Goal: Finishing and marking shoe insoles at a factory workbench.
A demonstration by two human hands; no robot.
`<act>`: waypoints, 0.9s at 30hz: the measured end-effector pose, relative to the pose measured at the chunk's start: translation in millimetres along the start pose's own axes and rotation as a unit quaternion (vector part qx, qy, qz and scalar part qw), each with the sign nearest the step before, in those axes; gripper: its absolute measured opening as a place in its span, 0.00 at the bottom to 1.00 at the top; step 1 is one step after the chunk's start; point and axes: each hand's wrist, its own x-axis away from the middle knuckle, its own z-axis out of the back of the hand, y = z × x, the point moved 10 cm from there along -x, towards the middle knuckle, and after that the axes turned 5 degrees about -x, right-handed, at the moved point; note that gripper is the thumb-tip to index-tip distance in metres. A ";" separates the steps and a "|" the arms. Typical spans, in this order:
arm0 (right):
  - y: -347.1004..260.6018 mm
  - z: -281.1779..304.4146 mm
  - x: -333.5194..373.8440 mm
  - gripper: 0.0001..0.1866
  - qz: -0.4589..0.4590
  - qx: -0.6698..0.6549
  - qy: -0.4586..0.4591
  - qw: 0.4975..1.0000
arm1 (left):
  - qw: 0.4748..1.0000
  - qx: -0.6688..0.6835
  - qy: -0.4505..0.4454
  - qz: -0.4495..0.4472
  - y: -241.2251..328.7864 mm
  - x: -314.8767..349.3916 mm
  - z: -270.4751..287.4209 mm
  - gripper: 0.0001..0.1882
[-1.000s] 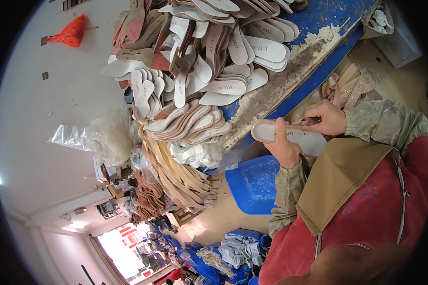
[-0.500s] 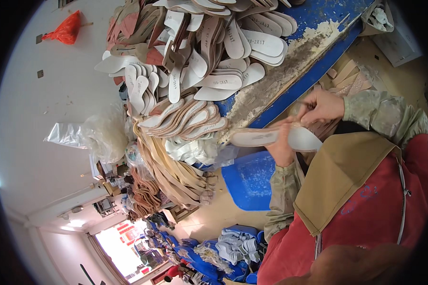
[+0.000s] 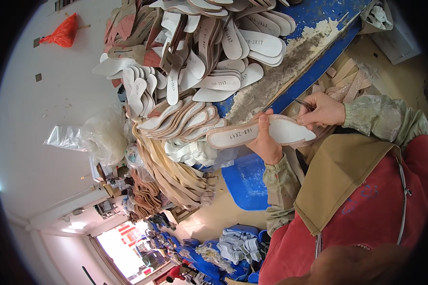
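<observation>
A long white insole [image 3: 286, 131] with a glittery pinkish-tan edging lies across my hands, its printed face toward me. My left hand [image 3: 267, 141] grips it around the middle, thumb on the white face and fingers beneath. A slim dark pointed tool [image 3: 303, 103] sticks out from the curled fingers of my right hand [image 3: 322, 109]; its exact kind I cannot make out. The thumb and fingertip of that hand touch the insole's edge near its pointed end. Several similar edged insoles [image 3: 185, 118] are piled on the bench to the left of my hands.
Beyond my hands runs a blue bench [image 3: 302, 85] with dried glue, heaped with white insoles [image 3: 218, 81]. Tan strips [image 3: 169, 164] hang off its end. A blue plastic seat or bin [image 3: 246, 183] stands below my left forearm. Strap scraps [image 3: 349, 83] lie beyond my right hand.
The insole has shifted left and its printed face now shows more clearly. My left hand has moved left with it; the fingers of my right hand have come onto its edge.
</observation>
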 end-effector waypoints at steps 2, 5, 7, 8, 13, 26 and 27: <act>-1.2 -1.0 1.6 0.03 0.002 0.008 -0.027 1.000 | 0.999 -0.031 0.000 -0.025 4.9 -0.2 -1.8 0.11; -8.2 7.3 4.0 0.03 0.021 0.003 -0.022 1.000 | 0.999 -0.026 0.014 -0.030 7.4 -1.1 5.3 0.11; -14.0 11.5 4.5 0.03 0.042 -0.002 -0.018 0.999 | 0.999 -0.021 0.030 -0.038 10.2 -2.4 10.5 0.11; -11.3 12.1 4.6 0.03 0.042 -0.002 -0.018 0.999 | 0.999 -0.021 0.029 -0.038 11.2 -2.1 9.5 0.11; -3.6 1.7 5.7 0.02 0.089 0.024 -0.037 0.995 | 0.997 -0.028 0.039 -0.053 15.3 -1.4 6.6 0.10; -52.6 7.7 2.1 0.05 0.222 0.226 -0.019 0.948 | 0.908 0.331 -0.232 0.106 -6.2 17.7 -49.3 0.16; -58.9 8.4 6.4 0.06 0.275 0.263 -0.006 0.925 | 0.889 0.365 -0.242 0.136 -20.4 19.0 -44.5 0.17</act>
